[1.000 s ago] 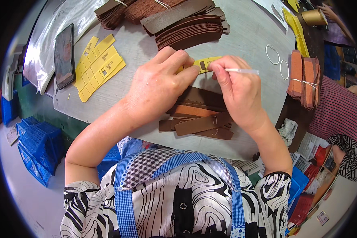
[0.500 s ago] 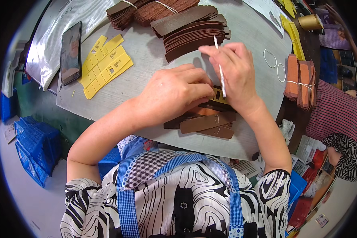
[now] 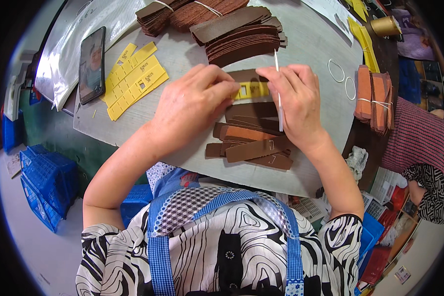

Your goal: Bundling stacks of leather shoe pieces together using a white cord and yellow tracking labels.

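Observation:
My left hand [image 3: 195, 96] pinches one end of a small yellow template [image 3: 256, 89] with cut-out windows. The template lies against a dark brown leather strip [image 3: 244, 75], which shows along its far edge. My right hand [image 3: 297, 101] grips a thin white pen [image 3: 280, 111], tip pointing away from me, while its fingertips touch the other end of the template and strip. Nearer to me, loose brown strips [image 3: 256, 149] overlap in a pile, some with pale bracket-shaped marks. Just beyond my hands stands a stack of brown leather strips [image 3: 241, 44].
Yellow templates [image 3: 138, 79] and a phone [image 3: 92, 66] lie on the left of the grey tabletop [image 3: 182, 165]. Banded brown bundles [image 3: 204, 15] sit at the far side. To the right are white rubber bands [image 3: 336, 70] and orange-brown bundles [image 3: 375, 96]; another person [image 3: 417, 143] sits beyond.
Both hands have shifted away from me with the yellow template, toward the stack. The strips in the near pile are now more uncovered, and the pen stands more upright in the picture.

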Demonstrator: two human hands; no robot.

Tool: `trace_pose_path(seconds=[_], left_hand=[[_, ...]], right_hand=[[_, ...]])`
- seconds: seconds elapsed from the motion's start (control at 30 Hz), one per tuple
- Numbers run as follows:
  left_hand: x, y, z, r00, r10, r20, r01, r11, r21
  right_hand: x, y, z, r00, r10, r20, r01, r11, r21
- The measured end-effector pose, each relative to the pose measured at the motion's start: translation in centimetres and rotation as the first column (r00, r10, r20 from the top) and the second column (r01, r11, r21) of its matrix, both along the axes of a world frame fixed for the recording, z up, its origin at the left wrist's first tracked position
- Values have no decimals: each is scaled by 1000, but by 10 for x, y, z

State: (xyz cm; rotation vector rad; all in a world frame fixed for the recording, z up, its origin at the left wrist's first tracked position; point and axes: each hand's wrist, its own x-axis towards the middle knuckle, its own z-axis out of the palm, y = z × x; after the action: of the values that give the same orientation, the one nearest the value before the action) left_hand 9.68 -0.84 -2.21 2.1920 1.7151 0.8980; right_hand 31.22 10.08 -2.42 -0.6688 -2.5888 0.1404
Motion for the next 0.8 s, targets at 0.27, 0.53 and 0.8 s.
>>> trace_pose_path(seconds=[0.27,0.53,0.8], left_hand=[[-6,9,12,995,-18,102,11,998,66],[11,22,-6,999,5,-54,0,997,81],[13,22,-10,993,27,-113,-19,997,72]], right_hand=[[20,2,10,883,-277,-378,-4,802,-597],[14,10,6,756,-466,-460,-219,482,-848],[13,12,2,779,-447,-439,-209,475,-855]])
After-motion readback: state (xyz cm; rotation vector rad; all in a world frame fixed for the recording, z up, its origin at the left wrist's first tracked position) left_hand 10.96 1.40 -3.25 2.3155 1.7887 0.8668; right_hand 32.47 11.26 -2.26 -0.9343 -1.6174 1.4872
